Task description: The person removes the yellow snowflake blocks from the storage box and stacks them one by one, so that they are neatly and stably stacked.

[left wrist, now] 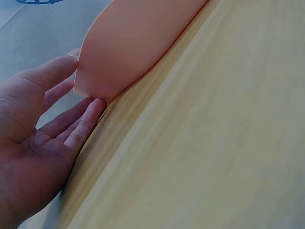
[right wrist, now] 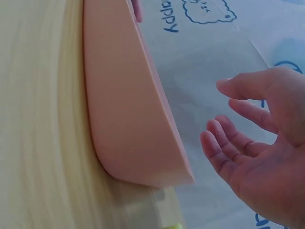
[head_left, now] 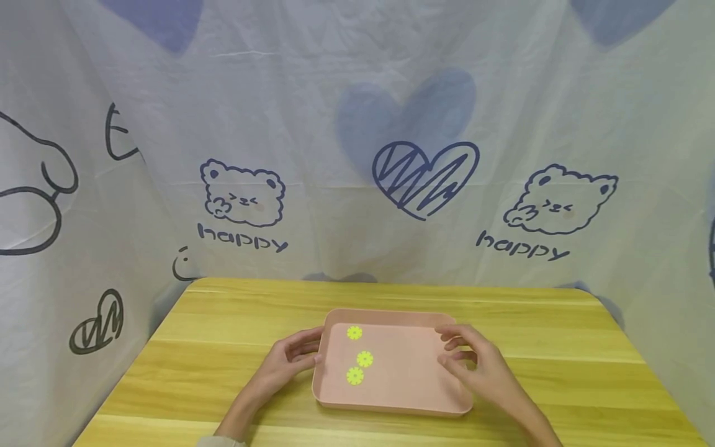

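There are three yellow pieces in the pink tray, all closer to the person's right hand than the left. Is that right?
Not quite: the three yellow pieces in the pink tray are all closer to the left hand, as the head view shows.

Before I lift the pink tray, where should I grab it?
Probably the short side walls, one hand from each end: they stand up, so should pinch easily, and the left hand holds one. Keep the pink tray level; three yellow pieces lie inside.
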The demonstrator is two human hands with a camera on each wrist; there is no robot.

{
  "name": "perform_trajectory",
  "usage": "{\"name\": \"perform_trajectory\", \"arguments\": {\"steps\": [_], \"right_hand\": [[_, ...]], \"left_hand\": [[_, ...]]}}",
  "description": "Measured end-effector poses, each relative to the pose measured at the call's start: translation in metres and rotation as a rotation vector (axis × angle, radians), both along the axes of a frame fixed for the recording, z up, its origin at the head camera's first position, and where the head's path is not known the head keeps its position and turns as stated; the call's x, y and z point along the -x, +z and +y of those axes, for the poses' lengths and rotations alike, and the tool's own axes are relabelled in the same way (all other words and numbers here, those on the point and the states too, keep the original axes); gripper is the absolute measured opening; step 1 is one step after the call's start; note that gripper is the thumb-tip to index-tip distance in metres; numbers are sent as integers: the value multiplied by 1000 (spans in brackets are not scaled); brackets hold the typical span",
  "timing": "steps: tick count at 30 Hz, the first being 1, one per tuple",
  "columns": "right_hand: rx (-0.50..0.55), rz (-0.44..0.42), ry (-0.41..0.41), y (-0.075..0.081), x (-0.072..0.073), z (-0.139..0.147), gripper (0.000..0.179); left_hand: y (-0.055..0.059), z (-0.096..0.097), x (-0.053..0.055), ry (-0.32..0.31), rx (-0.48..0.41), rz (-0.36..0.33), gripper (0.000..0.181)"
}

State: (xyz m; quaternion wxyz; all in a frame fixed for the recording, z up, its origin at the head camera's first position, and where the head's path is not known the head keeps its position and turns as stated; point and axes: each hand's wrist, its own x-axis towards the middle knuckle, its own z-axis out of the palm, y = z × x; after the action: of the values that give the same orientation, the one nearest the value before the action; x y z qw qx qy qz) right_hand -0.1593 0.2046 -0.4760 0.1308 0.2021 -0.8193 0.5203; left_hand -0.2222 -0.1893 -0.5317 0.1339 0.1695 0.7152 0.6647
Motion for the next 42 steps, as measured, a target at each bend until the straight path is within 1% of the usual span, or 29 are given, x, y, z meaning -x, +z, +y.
{"name": "perform_trajectory", "arguments": {"steps": [3, 6, 8, 13, 15, 19, 25, 27, 35, 40, 42], "right_hand": [[3, 14, 9, -3, 0, -6, 41], [18, 37, 36, -6, 1, -11, 42], [23, 19, 41, -8, 1, -15, 43], [4, -80, 29, -8, -1, -26, 46], [-12, -96, 35, -8, 0, -30, 46], [-24, -100, 39, -6, 3, -36, 44], [-10, -130, -8, -3, 8, -47, 37], [-6, -122, -10, -4, 11, -51, 37], [-42, -105, 59, -13, 19, -74, 31], [-81, -59, 71, -22, 26, -87, 30], [-102, -61, 67, -25, 28, -92, 28]], "left_hand": [[0, -1, 1, -8, 4, 15, 60], [-1, -1, 2, -14, 5, 26, 60], [-1, -1, 2, -15, 6, 28, 60], [-1, 0, 0, -8, 8, 33, 61], [-1, 0, 0, 2, 8, 29, 60], [-1, 0, 0, 9, 6, 16, 60], [0, 1, 0, 3, 0, 4, 60], [0, 1, 0, 1, 0, 2, 60], [-2, 0, 0, -1, -4, 1, 60], [-2, 0, 0, 3, -4, -1, 60], [-2, 0, 1, 4, -4, 2, 60]]}}
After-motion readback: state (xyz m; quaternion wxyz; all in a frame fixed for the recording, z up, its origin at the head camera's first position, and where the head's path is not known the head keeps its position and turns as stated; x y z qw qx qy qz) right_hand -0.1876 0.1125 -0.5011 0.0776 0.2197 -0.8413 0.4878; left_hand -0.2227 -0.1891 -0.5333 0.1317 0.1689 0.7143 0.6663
